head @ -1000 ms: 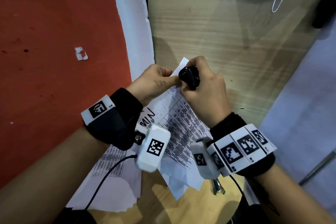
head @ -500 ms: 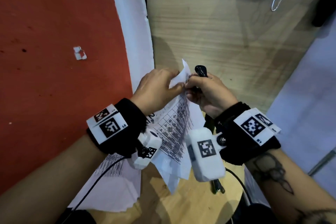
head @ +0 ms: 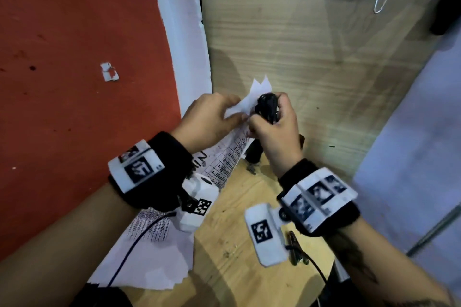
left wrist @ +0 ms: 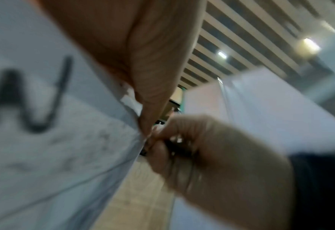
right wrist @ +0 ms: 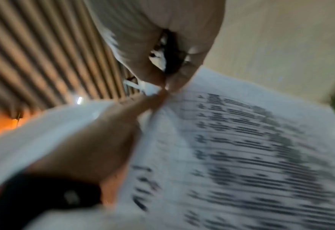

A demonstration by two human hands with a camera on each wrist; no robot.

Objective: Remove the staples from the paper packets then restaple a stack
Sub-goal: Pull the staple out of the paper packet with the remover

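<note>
A printed paper packet [head: 225,162] is lifted off the wooden table, its top corner raised. My left hand [head: 214,117] pinches that corner between thumb and fingers; the left wrist view shows the thumb [left wrist: 148,65] pressed on the sheet [left wrist: 44,147]. My right hand [head: 272,127] grips a black staple remover [head: 268,107] and holds it against the same corner, touching the left fingertips. In the right wrist view the black staple remover [right wrist: 172,60] sits between the right fingers, just above the blurred printed page [right wrist: 241,147]. No staple can be made out.
More loose sheets [head: 154,257] lie at the table's [head: 237,232] near left. A small metal tool [head: 296,249] lies near my right wrist. A dark object [head: 254,154] stands under the lifted packet. A red wall [head: 74,82] lies left, a wooden panel [head: 311,57] with a carabiner [head: 381,0] ahead.
Both hands have risen and moved away from me with the packet's corner. The right hand has turned, bringing the staple remover back onto the corner after it stood upright behind it.
</note>
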